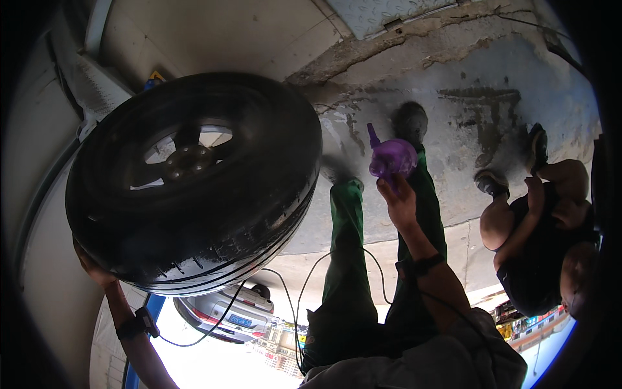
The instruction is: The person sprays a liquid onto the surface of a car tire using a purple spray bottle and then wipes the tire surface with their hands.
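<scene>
A car wheel with a black tyre [209, 219] and a spoked alloy rim [189, 163] fills the left half of the view. The wheel is tilted, and what carries it from beneath is hidden. My left hand [95, 267] grips the tyre's lower left edge, with its fingers partly out of sight behind the rubber. To the right of the wheel, my right hand [401, 199] holds a translucent purple plastic bottle [401, 153] with a narrow nozzle, in front of my legs. The nozzle points away from me, and the bottle is apart from the tyre.
A person [534, 233] squats on the right. Concrete floor [452, 194] with wet patches lies around my shoes. A metal tread plate [384, 14] is at the top. Pale panels [29, 121] stand at left. A thin cable [296, 291] loops between my wrists. A silver car [228, 311] is parked outside.
</scene>
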Motion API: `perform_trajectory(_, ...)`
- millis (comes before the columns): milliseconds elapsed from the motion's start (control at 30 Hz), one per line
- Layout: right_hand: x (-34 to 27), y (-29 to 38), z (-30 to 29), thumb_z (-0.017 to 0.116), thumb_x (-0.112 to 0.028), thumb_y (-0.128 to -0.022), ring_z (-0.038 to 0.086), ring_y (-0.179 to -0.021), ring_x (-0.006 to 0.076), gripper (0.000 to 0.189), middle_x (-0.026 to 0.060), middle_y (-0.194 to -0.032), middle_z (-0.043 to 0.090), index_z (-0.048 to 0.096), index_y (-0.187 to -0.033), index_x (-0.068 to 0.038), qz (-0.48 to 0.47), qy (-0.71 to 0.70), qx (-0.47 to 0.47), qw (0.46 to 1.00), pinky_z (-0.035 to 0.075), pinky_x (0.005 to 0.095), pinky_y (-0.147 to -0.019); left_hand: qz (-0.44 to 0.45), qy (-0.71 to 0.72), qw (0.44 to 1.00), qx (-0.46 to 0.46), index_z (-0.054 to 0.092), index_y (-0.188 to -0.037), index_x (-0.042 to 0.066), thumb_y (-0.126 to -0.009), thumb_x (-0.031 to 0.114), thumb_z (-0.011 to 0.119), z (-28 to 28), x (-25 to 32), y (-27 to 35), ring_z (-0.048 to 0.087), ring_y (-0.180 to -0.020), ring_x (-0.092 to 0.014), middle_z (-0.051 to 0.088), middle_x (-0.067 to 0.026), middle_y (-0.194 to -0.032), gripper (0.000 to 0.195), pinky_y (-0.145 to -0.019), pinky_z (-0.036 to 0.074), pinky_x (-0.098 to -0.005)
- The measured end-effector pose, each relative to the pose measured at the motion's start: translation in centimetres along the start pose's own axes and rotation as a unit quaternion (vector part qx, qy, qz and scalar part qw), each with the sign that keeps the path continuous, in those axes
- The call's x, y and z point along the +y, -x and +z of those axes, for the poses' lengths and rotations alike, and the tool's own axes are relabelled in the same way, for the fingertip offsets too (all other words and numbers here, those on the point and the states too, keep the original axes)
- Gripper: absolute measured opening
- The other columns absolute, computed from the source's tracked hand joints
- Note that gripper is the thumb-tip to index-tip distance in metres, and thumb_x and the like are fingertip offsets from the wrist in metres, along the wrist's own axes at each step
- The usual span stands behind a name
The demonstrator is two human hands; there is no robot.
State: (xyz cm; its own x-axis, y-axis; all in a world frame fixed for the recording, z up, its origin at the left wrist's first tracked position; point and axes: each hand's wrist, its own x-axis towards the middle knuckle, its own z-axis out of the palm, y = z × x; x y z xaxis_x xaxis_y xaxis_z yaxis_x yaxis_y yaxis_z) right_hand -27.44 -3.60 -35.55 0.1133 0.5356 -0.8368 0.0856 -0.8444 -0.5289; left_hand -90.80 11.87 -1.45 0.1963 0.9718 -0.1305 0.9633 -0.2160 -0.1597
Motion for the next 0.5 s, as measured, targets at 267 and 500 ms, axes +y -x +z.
perform_trajectory(267, -0.1, -0.2, 0.2, 0.072, -0.040, -0.092, 0.065, -0.076, 0.0285, 0.040, 0.0180, -0.085, 0.067, 0.064, -0.100, -0.001, -0.009, 0.046, -0.006, 0.999, 0.050, 0.0372, -0.071, 0.012, 0.003, 1.000, 0.002, 0.043, -0.147, -0.003, -0.095, 0.022, 0.069, -0.3, 0.5, 0.1, 0.055, -0.130, -0.035, 0.051, -0.0214, -0.145, 0.063, -0.109, 0.048, -0.0418)
perform_trajectory(500, -0.1, -0.3, 0.4, 0.072, -0.036, -0.092, 0.064, -0.076, 0.0292, 0.037, 0.0162, -0.085, 0.066, 0.064, -0.099, -0.001, -0.050, 0.032, -0.013, 0.998, 0.049, 0.0383, -0.071, 0.062, -0.017, 0.998, 0.000, 0.043, -0.147, -0.003, -0.097, 0.022, 0.066, -0.2, 2.0, -0.5, 0.055, -0.130, -0.035, 0.050, -0.0216, -0.146, 0.061, -0.110, 0.047, -0.0432)
